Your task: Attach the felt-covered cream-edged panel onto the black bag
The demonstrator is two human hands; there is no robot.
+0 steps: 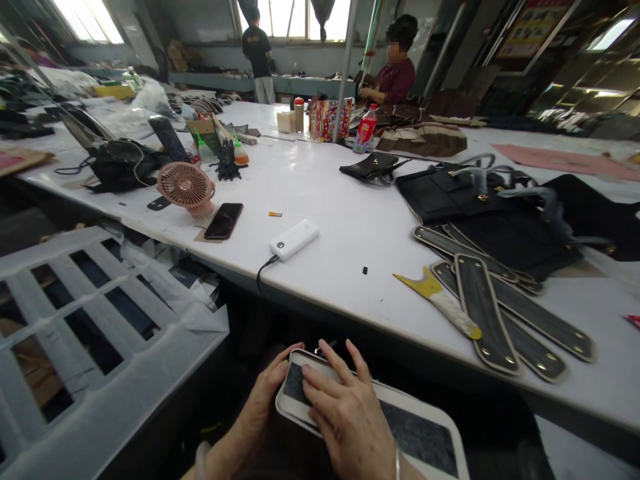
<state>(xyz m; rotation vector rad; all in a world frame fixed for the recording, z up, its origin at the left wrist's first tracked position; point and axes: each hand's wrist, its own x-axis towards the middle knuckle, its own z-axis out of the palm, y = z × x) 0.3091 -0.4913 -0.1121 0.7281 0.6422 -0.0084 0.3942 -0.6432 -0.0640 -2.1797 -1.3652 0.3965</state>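
Note:
Over my lap lies a long bag panel [417, 430] with a dark grey textured centre and a raised cream border. My left hand [260, 400] is closed around its rounded left end, fingertips at the top edge. Across the face of the panel my right hand [345, 407] lies with its fingers spread, pressing near that end. A small metal piece shows by the top edge between the hands; its kind is too unclear to tell. On the table ahead are several dark straps [485, 313] with pale edging and studs, with a yellow-handled tool [440, 300] beside them.
The white table [330, 287] has its front edge just beyond my hands. On it are a white power bank [295, 240] with a cable, a phone [224, 221], a pink fan [186, 187] and black bags [460, 193]. A slotted white crate [100, 333] stands left. Two people are farther back.

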